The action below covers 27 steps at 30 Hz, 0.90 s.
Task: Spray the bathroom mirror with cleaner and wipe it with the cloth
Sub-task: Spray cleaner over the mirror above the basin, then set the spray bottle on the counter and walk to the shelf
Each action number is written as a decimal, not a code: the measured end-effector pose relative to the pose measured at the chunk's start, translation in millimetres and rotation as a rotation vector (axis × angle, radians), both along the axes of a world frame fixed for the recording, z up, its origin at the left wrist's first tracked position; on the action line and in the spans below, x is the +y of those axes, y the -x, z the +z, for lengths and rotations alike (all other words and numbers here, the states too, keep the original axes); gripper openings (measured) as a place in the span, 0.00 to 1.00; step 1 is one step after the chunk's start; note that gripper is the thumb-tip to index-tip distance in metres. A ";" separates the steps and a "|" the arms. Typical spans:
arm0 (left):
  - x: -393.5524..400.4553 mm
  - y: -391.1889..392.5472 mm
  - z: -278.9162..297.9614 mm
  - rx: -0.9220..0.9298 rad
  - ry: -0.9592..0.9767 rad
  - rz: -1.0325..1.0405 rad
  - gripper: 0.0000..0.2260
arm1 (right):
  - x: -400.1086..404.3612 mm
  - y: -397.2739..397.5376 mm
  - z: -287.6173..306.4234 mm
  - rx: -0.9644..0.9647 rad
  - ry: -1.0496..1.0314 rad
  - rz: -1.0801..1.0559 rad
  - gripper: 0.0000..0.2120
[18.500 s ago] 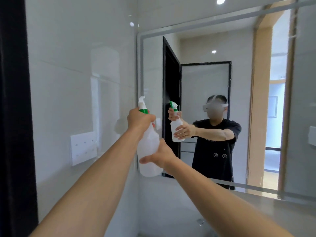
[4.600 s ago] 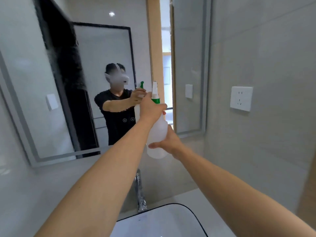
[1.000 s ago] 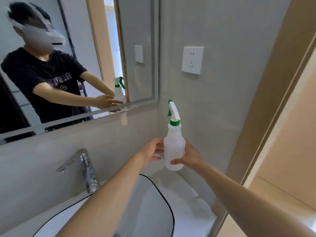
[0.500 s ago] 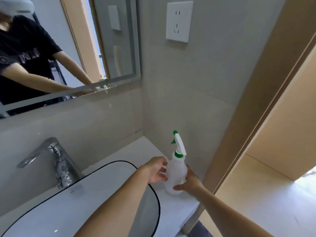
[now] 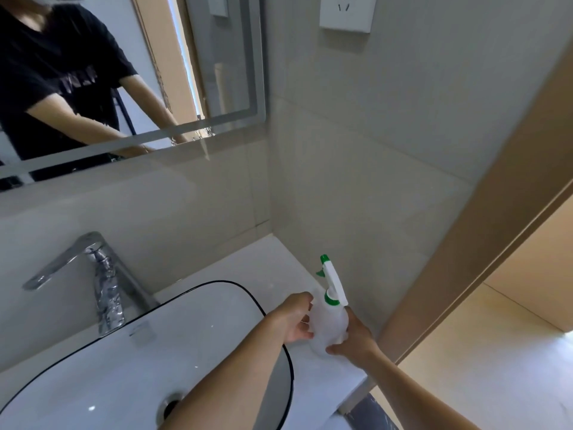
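The white spray bottle with a green collar and nozzle tip stands upright at the right end of the white counter, close to the side wall. My right hand grips its lower body from the right. My left hand touches its left side with fingers curved round it. The mirror fills the upper left, with droplets and a drip running off its lower edge. No cloth is in view.
A white basin with a black rim sits below left, with a chrome tap behind it. A wall socket is high on the right wall. A wooden door frame borders the counter's right end.
The bottle has come down from chest height onto the counter's right end, both hands still on it. My view has tilted down toward the basin.
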State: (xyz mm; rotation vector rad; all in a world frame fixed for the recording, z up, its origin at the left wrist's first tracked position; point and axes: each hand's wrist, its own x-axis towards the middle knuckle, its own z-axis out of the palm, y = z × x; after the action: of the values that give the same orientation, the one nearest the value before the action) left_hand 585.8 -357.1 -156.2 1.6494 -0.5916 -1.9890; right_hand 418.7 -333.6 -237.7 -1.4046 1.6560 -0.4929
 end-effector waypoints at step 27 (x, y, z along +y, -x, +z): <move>9.1 -1.1 2.4 -0.135 0.038 0.006 0.12 | 0.9 14.2 30.3 -0.083 -0.064 -0.085 0.21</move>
State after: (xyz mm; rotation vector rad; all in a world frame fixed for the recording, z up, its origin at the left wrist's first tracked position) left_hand 586.9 -348.0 -153.7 1.7698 -0.6685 -1.8608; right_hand 404.4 -332.6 -207.4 -1.2547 1.6554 -0.5351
